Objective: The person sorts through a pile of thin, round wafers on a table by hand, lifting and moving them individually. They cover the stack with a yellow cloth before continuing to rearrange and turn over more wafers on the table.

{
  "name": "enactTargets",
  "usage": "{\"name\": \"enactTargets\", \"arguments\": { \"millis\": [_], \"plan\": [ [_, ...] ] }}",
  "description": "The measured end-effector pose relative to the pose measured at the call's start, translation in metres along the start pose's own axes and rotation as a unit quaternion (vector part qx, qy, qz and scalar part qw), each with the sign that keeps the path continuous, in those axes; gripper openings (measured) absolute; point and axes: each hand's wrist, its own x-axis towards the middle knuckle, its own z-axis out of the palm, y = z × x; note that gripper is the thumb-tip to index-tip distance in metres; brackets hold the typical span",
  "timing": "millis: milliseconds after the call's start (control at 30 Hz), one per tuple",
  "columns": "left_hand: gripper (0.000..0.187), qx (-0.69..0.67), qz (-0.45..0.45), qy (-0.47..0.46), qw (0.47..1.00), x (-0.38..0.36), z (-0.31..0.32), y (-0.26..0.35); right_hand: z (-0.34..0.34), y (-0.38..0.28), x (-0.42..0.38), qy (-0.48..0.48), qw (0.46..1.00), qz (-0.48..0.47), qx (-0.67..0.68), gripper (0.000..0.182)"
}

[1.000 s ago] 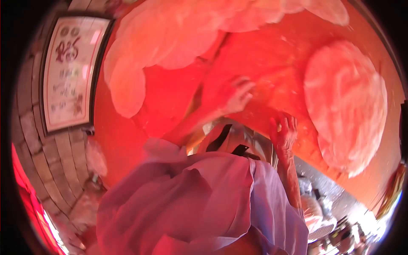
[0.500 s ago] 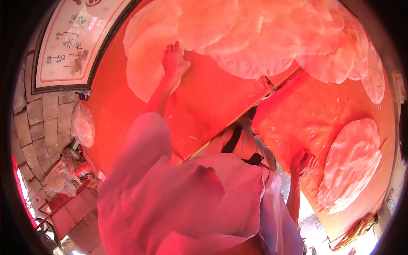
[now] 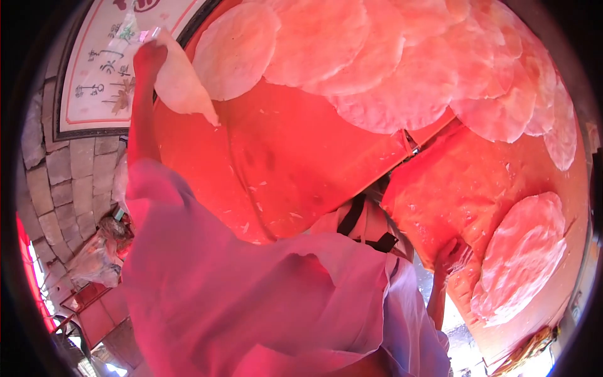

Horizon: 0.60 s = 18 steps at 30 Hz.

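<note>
My left hand [image 3: 151, 58] is raised at the far left edge of the red table, fingers closed on the rim of a thin, round, pancake-like sheet [image 3: 182, 85]. That sheet hangs down at a slant, its lower tip over the tabletop. Beside it lies another round sheet [image 3: 235, 53], flat on the table. My right hand [image 3: 449, 256] is low at the near table edge, fingers curled, with thin pale shreds [image 3: 463, 256] showing at them. To its right is a stack of similar round sheets [image 3: 521, 257].
Many overlapping round sheets [image 3: 402, 75] cover the far side of the red table [image 3: 301, 151]. A gap [image 3: 408, 146] divides the tabletop. A framed panel with writing [image 3: 94, 81] stands at the left, above paving [image 3: 81, 163]. Plastic bags [image 3: 97, 261] lie on the ground there.
My left hand has lifted the leftmost sheet off the table and carried it left and away. Bare red cloth shows where it lay. My right hand has hardly moved.
</note>
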Motion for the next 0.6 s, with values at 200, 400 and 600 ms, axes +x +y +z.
{"name": "enactTargets", "arguments": {
  "millis": [200, 400, 600],
  "plan": [
    [0.029, -0.064, 0.136, -0.090, 0.984, 0.023, 0.075, 0.113, 0.002, 0.007, -0.007, -0.017, 0.999, 0.025, -0.009, 0.023],
    [0.050, -0.017, 0.047, -0.149, 0.988, -0.068, 0.156, 0.223, 0.002, 0.002, -0.001, 0.000, 1.000, 0.021, 0.009, 0.021],
    [0.043, 0.007, 0.126, -0.138, 0.982, -0.068, 0.152, 0.213, -0.004, -0.006, 0.005, -0.013, 0.999, 0.037, -0.004, 0.021]
  ]
}}
